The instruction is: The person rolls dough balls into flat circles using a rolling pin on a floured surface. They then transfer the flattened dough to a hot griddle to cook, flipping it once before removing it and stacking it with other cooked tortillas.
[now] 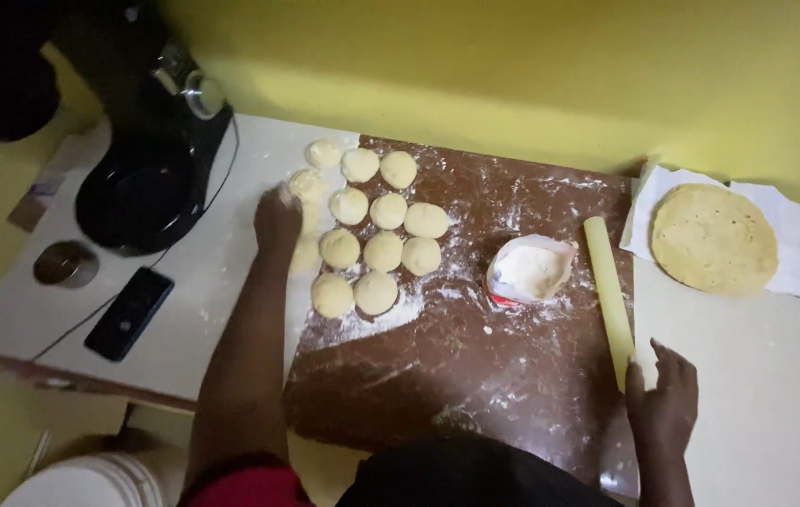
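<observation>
Left hand point(278, 218) cupped on pale round dough balls point(376, 252) | right hand point(665, 387) open at yellow rolling pin point(608, 299) | dough likely soft, sticky: lift from beneath

Dough balls point(383, 251) looked soft & matt, brown board point(475, 366) smooth w/ flour dusting, rolling pin point(609, 299) smooth pale plastic, bench point(747, 394) matt white.

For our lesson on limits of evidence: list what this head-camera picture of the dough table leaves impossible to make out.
- Head view: dough ball under the left hand; the hand covers it, so grip unclear.
- Right hand at the rolling pin end: contact blurred.
- White bucket: cut by the bottom edge.
- Black appliance: too dark for detail.
</observation>
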